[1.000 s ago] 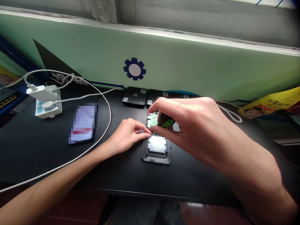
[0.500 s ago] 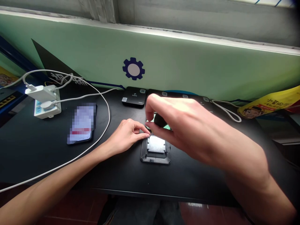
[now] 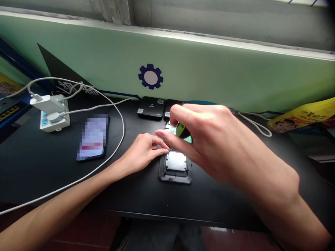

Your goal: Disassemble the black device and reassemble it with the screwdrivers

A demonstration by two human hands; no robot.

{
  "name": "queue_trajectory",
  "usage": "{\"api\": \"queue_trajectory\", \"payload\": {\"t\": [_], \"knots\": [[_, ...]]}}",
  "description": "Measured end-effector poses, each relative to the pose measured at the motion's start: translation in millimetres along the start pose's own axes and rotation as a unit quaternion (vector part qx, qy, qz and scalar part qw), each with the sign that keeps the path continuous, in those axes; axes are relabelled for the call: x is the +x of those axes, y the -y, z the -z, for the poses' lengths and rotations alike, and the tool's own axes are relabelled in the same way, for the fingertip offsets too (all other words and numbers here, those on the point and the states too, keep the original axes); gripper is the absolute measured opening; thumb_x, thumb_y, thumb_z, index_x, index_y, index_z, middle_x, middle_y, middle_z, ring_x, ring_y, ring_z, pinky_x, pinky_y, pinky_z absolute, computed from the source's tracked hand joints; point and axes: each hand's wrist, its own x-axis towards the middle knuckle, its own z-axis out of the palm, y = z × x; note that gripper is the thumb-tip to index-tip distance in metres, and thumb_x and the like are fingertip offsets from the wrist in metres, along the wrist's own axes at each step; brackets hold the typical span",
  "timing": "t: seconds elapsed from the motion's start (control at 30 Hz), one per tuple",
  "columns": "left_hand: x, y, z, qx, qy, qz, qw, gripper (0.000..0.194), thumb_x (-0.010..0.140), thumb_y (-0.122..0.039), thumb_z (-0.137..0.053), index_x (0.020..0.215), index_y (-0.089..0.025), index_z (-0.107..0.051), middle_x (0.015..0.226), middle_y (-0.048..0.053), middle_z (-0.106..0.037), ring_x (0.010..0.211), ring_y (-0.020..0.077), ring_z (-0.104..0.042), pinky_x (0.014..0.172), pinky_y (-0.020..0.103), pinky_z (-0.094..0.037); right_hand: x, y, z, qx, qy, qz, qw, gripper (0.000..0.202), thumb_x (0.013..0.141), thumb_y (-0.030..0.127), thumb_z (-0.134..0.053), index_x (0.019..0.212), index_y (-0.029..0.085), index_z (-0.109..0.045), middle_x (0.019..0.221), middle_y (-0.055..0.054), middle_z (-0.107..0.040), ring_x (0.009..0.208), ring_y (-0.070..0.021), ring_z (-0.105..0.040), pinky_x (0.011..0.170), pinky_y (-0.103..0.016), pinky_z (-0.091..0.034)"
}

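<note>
My right hand (image 3: 209, 136) is closed around the black and green handle of a screwdriver (image 3: 180, 130), held over an opened black device case. The screwdriver's thin shaft slants down toward the upper left of the case. My left hand (image 3: 145, 150) pinches thumb and forefinger together right at the shaft's lower end; what sits between the fingertips is too small to make out. Flat on the desk lies the black case (image 3: 175, 177), with a silver metal plate (image 3: 176, 161) in it. Behind the plate a green circuit board (image 3: 171, 128) shows, partly covered by my right hand.
Black set-top boxes (image 3: 150, 108) stand along the back wall. To the left lie a phone (image 3: 92, 137) and a white power strip (image 3: 56, 118), with a white cable (image 3: 123, 122) looping across the desk. A yellow package (image 3: 300, 116) is at the right.
My right thumb has stretched out to the left and its fingers have shifted on the handle, so the green part shows. My left hand keeps its pinch. The view has shifted slightly.
</note>
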Motion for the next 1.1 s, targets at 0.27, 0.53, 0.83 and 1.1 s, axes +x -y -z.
{"api": "queue_trajectory", "payload": {"t": [0.27,0.53,0.83,1.1], "knots": [[-0.2,0.2,-0.8,0.033,0.001,0.015,0.999,0.016,0.098,-0.033,-0.081,0.094,-0.023,-0.092,0.059,-0.003,-0.055,0.061,0.0140,-0.045,0.062,0.029,-0.029,1.0,-14.5,-5.2,-0.053,-0.009,0.001,0.999,0.034,0.112,0.037,-0.063,0.081,0.023,-0.059,0.062,-0.002,-0.053,0.054,-0.0169,-0.042,0.061,-0.039,-0.020],[-0.8,2.6,-1.6,0.028,-0.009,0.003,1.000,0.024,0.098,-0.036,-0.080,0.083,-0.018,-0.086,0.064,-0.001,-0.062,0.062,0.0150,-0.049,0.062,0.029,-0.031,4.8,-15.7,5.1,0.088,0.051,0.064,0.993,0.007,0.109,0.023,-0.062,0.107,0.022,-0.068,0.096,-0.002,-0.076,0.075,-0.0174,-0.059,0.069,-0.036,-0.034],[-0.9,1.7,-2.4,0.041,-0.010,-0.001,0.999,0.023,0.099,-0.034,-0.079,0.084,-0.019,-0.086,0.062,-0.002,-0.062,0.061,0.0146,-0.050,0.062,0.030,-0.030,1.2,-17.1,6.8,0.027,0.047,0.031,0.998,0.025,0.113,0.036,-0.062,0.093,0.021,-0.065,0.090,-0.005,-0.071,0.072,-0.0189,-0.058,0.067,-0.037,-0.035],[-0.2,5.8,-4.2,0.040,-0.015,0.003,0.999,0.021,0.097,-0.034,-0.081,0.083,-0.019,-0.084,0.060,-0.003,-0.059,0.060,0.0143,-0.048,0.061,0.029,-0.030,-1.9,-12.9,-0.1,-0.060,-0.004,0.010,0.998,0.047,0.113,0.047,-0.065,0.073,0.024,-0.056,0.058,-0.001,-0.050,0.053,-0.0160,-0.042,0.060,-0.039,-0.022]]}}
